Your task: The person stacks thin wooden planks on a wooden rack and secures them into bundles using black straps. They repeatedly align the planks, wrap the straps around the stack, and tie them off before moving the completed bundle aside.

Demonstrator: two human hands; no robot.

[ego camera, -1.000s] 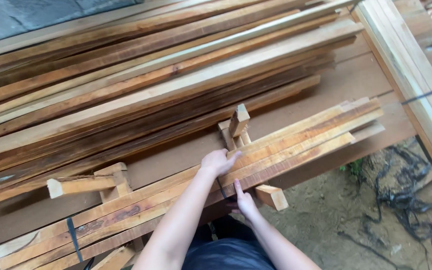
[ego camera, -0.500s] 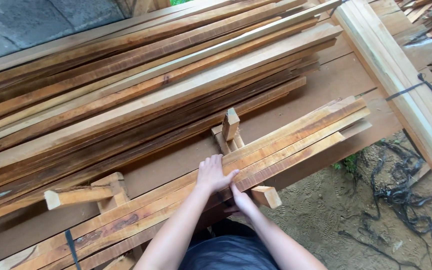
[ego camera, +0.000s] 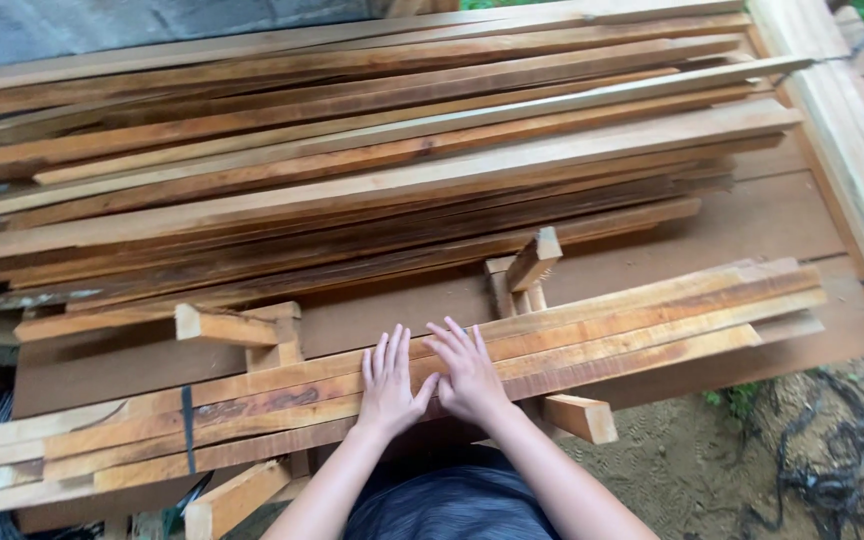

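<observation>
Both hands lie flat and open on the near bundle of wooden slats (ego camera: 592, 335), fingers spread, gripping nothing; I see my left hand (ego camera: 389, 385) and right hand (ego camera: 469, 372) side by side, thumbs nearly touching. That bundle runs across a brown board (ego camera: 772, 215), with a black strap (ego camera: 188, 428) around its left part. Short wood blocks (ego camera: 524, 268) stand just behind, before the big lumber stack (ego camera: 372, 150).
</observation>
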